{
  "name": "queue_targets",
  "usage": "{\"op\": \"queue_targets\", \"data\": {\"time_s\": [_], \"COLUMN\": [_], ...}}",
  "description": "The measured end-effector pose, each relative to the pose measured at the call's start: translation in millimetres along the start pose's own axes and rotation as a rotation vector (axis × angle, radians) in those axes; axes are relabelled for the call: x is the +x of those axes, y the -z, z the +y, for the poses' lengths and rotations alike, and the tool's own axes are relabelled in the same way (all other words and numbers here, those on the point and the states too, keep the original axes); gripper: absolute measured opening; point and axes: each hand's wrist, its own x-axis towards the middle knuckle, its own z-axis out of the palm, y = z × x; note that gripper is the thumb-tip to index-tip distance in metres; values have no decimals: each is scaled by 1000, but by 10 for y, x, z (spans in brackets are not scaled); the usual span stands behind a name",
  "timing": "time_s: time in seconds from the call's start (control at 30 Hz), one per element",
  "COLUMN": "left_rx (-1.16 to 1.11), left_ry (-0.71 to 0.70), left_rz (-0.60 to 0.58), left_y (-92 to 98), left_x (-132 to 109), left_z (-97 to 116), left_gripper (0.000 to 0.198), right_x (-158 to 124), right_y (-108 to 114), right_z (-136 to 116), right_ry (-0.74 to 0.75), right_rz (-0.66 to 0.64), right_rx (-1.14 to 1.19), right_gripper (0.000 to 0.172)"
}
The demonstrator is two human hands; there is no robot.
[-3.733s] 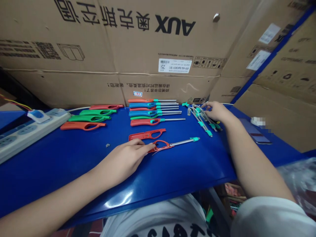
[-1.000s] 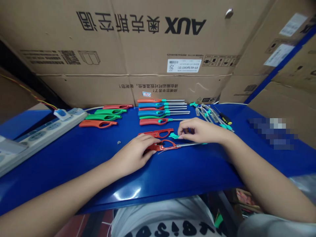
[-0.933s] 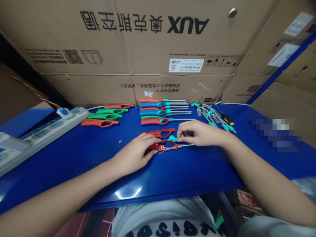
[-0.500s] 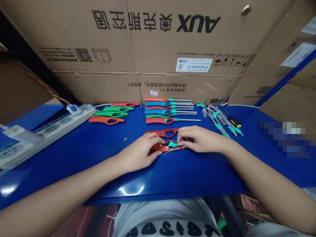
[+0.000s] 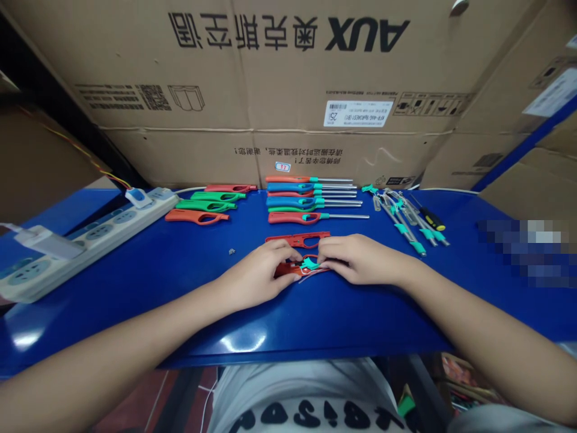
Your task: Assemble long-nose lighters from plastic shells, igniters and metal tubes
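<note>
My left hand [image 5: 259,278] presses on a red lighter half-shell [image 5: 288,269] lying on the blue table [image 5: 135,282], fingers curled over its rear end. My right hand [image 5: 358,260] pinches a small teal trigger piece [image 5: 310,263] at the shell's middle, and it covers the metal tube. A second red half-shell [image 5: 298,240] lies just behind them.
Finished lighters [image 5: 311,201] lie in a row at the back, empty red and green shells [image 5: 205,204] to their left. Metal tubes with teal tips [image 5: 401,218] and a screwdriver [image 5: 430,219] lie at right. A power strip [image 5: 81,240] sits at left; cardboard boxes [image 5: 288,90] stand behind.
My right hand came back from the tube pile at right with a teal piece and moved left onto the red shell. My left hand stayed on the shell.
</note>
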Motion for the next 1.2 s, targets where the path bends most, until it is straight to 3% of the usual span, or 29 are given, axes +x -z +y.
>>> {"op": "queue_targets", "data": {"time_s": [0.2, 0.5, 0.77, 1.2], "left_rx": [-3, 47, 225, 248], "left_ry": [8, -9, -66, -102], "left_rz": [-1, 20, -11, -22], "left_y": [-4, -3, -48, -47], "left_x": [-6, -10, -57, -50], "left_z": [11, 46, 81, 74], "left_gripper": [18, 22, 29, 33], "right_x": [-14, 1, 34, 0], "right_y": [-13, -28, -20, -7], "right_z": [-26, -85, -163, -66], "right_ry": [36, 56, 67, -13], "right_rz": [24, -40, -93, -26], "right_rx": [-80, -203, -385, -116], "right_gripper": [12, 17, 18, 18]}}
